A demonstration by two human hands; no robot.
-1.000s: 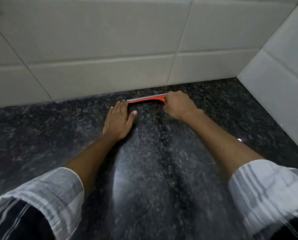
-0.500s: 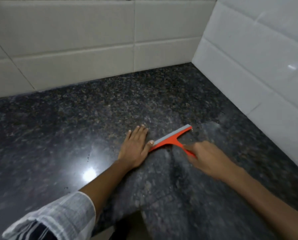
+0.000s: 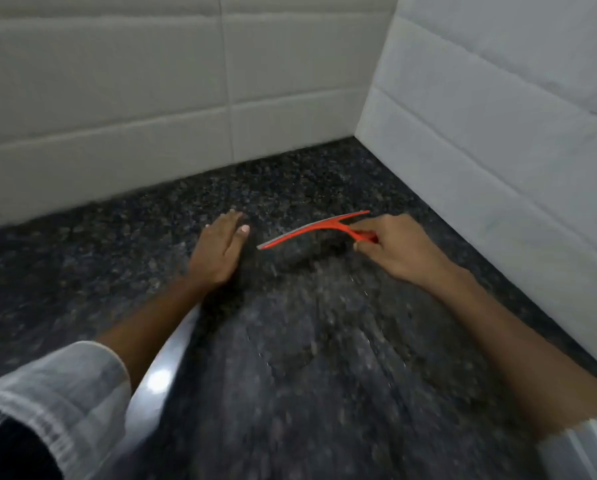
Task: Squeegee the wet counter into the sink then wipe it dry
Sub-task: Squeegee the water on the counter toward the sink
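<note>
A small orange squeegee (image 3: 310, 230) with a grey blade is held just above the dark speckled granite counter (image 3: 324, 358), its blade slanting from lower left to upper right. My right hand (image 3: 394, 251) grips its orange handle. My left hand (image 3: 217, 251) lies flat on the counter to the left of the blade, fingers together, a short gap away from the blade's end. The counter shows a wet sheen and streaks in front of the hands. No sink is in view.
A pale tiled back wall (image 3: 117, 98) meets a white tiled side wall (image 3: 497, 133) in a corner behind and to the right of the hands. A bright light reflection (image 3: 158, 379) glints on the counter by my left forearm.
The squeegee was drawn back from the back wall toward me, then lifted and shifted right. My left hand, which touched the blade's end, is now apart from it.
</note>
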